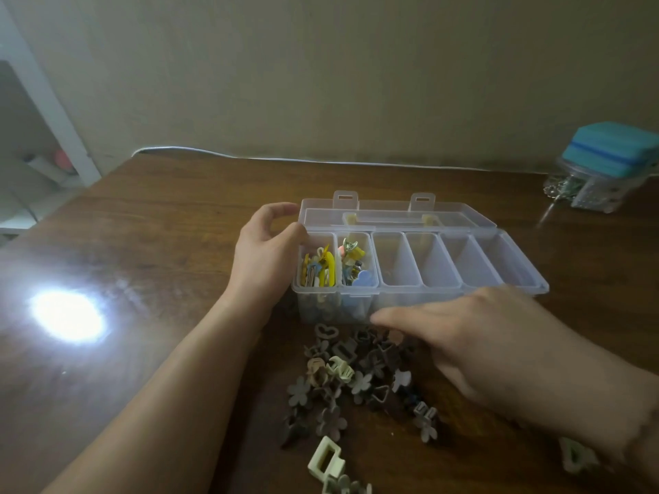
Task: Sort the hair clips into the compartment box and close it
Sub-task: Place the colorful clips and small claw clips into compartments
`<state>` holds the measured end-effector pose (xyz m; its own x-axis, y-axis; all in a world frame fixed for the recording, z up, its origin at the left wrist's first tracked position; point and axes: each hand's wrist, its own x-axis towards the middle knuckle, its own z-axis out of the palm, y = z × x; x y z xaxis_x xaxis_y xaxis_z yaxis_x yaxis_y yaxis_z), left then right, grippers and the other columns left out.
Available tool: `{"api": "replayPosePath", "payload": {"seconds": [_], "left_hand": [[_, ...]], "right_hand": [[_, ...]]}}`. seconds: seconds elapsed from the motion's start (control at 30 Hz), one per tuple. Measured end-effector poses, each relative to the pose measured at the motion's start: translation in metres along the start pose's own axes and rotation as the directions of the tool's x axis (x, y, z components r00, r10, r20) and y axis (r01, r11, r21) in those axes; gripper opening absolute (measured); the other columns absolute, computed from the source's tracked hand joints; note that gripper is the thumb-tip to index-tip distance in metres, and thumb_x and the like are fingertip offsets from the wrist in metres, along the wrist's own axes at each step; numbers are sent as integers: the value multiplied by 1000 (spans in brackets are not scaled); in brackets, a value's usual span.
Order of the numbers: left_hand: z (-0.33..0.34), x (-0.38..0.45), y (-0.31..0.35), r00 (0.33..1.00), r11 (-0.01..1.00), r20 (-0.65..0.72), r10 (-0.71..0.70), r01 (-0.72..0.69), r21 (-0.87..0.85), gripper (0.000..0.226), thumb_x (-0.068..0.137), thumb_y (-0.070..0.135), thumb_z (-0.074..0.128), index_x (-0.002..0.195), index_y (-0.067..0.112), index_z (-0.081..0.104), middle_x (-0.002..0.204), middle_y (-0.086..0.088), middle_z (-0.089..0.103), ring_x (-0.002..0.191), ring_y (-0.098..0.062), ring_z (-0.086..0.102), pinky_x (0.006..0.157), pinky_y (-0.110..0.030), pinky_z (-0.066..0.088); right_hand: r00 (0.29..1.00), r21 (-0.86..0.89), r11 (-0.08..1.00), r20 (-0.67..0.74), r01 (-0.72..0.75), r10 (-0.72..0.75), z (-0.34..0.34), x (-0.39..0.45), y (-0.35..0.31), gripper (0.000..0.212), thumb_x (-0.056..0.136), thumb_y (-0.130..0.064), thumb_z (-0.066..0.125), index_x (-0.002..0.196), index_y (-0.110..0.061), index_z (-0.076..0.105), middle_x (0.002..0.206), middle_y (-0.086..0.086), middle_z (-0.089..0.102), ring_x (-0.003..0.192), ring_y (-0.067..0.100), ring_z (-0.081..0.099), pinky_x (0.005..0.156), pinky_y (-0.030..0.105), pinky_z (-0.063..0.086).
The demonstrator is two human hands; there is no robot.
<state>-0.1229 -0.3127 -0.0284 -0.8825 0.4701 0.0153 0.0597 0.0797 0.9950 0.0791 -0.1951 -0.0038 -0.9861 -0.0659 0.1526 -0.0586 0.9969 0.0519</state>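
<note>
Clear compartment box (420, 283) open on wooden table (160, 226), two leftmost compartments filled. Loose hair clips (342, 383) heaped just in front: likely light, rigid, springy plastic; best pinched by the body. Left hand (265, 251) loosely curled at the box's left end, touching; right hand (478, 336) flat, fingers straight, empty, over the heap.

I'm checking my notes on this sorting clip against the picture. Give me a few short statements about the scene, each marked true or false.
1. The clear plastic compartment box has its lid open. True.
2. All six compartments hold clips. False: only the two leftmost hold colourful clips; the others look empty.
3. The left hand is at the box's left end. True.
4. The pile of muted brown and green hair clips lies behind the box. False: it lies on the brown wooden table in front of it.
5. The right hand reaches over the pile. True.
</note>
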Motion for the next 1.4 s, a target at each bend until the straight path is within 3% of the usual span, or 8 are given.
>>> {"api": "replayPosePath", "payload": {"seconds": [0.13,0.3,0.5,0.63,0.9,1.0,1.17,1.4], "left_hand": [[1,0,0,1000,1000,28,-6,6,1,39,88,12,60,123,26,60,104,6,66,84,-8,69,59,-21,56],[1,0,0,999,1000,36,-19,19,-7,39,88,12,59,125,26,60,107,4,66,89,-11,70,58,-20,56],[3,0,-2,1000,1000,20,14,-14,-10,37,89,9,55,123,24,62,104,1,69,83,-10,70,55,-18,54],[2,1,-3,999,1000,30,23,-23,-15,37,90,10,54,124,23,62,106,-1,69,85,-12,71,55,-18,54],[1,1,0,999,999,37,28,-29,23,40,90,8,55,125,26,60,104,3,68,83,-10,70,54,-16,53],[-2,1,-1,999,999,13,42,-42,30,41,86,7,60,122,28,62,98,6,70,76,-6,72,54,-16,53],[-4,2,-3,999,998,-6,42,-42,56,36,84,10,61,114,30,66,100,5,72,77,-3,71,56,-17,53],[-4,5,-3,999,998,13,33,-34,59,31,87,9,58,110,24,71,109,4,71,90,-6,68,58,-13,50]], "right_hand": [[998,48,998,50,-30,28,5,1,-2,71,87,-14,62,138,-50,29,105,-21,70,75,7,66,62,29,56],[997,68,997,-61,-32,36,13,0,8,69,68,-11,83,120,-42,51,77,-18,72,55,7,65,43,28,54],[967,332,943,-237,-10,94,-23,-4,12,26,79,-29,72,104,-35,67,76,-39,59,50,-19,44,45,0,34],[896,400,911,-362,-98,256,-17,8,12,16,78,-16,74,92,-22,73,62,-36,43,66,-25,49,56,-5,34],[926,279,955,-328,-96,188,-13,8,7,18,87,-32,62,100,-28,73,96,-17,72,82,-3,65,66,25,57],[988,190,976,-93,-101,120,-21,-4,-4,21,82,-32,61,102,-39,65,88,-22,67,72,-2,62,61,27,57],[962,18,984,215,-178,170,-16,-7,-20,34,94,-35,44,123,-43,28,126,-17,47,103,14,56,83,34,47],[978,109,980,142,-168,152,-20,-8,-14,17,88,-42,49,103,-42,43,98,-19,58,86,5,55,71,29,47]]}}
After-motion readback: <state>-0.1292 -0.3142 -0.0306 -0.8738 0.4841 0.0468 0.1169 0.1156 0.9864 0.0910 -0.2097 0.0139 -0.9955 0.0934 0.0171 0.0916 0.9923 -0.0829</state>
